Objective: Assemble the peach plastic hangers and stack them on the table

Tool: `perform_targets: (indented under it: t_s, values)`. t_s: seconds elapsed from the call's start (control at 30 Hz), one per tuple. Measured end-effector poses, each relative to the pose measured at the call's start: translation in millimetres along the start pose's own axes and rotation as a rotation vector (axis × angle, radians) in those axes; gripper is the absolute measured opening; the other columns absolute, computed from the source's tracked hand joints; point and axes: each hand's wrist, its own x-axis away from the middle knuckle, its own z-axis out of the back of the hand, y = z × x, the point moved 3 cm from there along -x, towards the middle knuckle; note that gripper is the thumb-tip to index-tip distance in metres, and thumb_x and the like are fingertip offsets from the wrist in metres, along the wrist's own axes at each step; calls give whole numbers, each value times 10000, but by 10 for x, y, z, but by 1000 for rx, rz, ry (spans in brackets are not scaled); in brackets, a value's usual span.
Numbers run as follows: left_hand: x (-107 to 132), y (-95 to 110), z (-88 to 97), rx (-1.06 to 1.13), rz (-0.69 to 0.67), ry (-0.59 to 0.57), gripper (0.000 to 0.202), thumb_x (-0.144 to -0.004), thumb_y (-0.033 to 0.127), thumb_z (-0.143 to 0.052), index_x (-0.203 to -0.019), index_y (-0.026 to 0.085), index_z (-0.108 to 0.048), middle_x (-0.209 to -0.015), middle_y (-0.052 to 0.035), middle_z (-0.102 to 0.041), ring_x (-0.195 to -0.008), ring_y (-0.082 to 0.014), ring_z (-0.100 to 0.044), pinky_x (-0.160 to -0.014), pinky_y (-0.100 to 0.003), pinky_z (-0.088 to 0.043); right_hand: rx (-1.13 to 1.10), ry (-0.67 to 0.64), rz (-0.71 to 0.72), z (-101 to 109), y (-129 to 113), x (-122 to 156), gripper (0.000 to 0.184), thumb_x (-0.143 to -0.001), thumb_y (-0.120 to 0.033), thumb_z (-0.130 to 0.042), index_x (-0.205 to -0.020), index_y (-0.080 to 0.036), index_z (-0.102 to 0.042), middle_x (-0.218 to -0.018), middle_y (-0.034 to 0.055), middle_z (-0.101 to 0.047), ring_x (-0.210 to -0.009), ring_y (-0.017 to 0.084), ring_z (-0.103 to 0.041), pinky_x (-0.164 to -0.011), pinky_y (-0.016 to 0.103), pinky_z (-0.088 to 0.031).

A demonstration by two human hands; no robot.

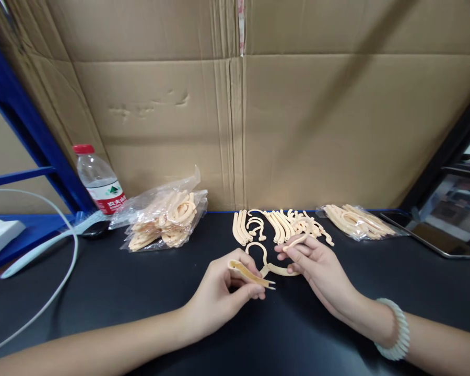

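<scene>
My left hand [229, 284] pinches a cream plastic hanger arm [250, 273], its forked end pointing right. In my right hand [317, 261], thumb and fingers close on a thin curved cream hanger piece [296, 242]; whether it is a hook or an arm I cannot tell. Between and behind the hands, a hanger lies on the table, with its round hook [257, 245] and one arm [280, 270] showing; my left hand covers part of it. Beyond are a row of loose hanger arms [241, 228], several more arms [279, 227] and loose hooks [256, 227].
A clear bag of hanger parts [162, 222] lies back left, beside a red-capped water bottle [102, 183]. Another bag [356, 222] and a dark phone-like slab [431, 235] are at right. A white cable [72, 261] curves along the left. Cardboard [160, 120] walls the back.
</scene>
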Motion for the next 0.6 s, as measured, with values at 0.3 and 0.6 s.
perform_targets:
  t_s: [0.3,0.6]
  values:
    - [-34,-9,40,49,-52,98,197,-775,184,-739,-773,168,-543,-767,4,-644,-732,-187,-724,-649,-266,-565,-72,-271,-105,-167,10,72,202,-794,-356,-750,-857,-181,-672,-996,70,-685,-875,175,-660,-667,246,-563]
    - [4,36,13,-35,-67,79,197,-772,206,-745,-716,159,-561,-758,-10,-614,-678,-140,-640,-609,-243,-511,-88,-403,-167,-171,30,95,214,-825,-320,-739,-887,-145,-633,-888,67,-702,-819,155,-685,-764,270,-556]
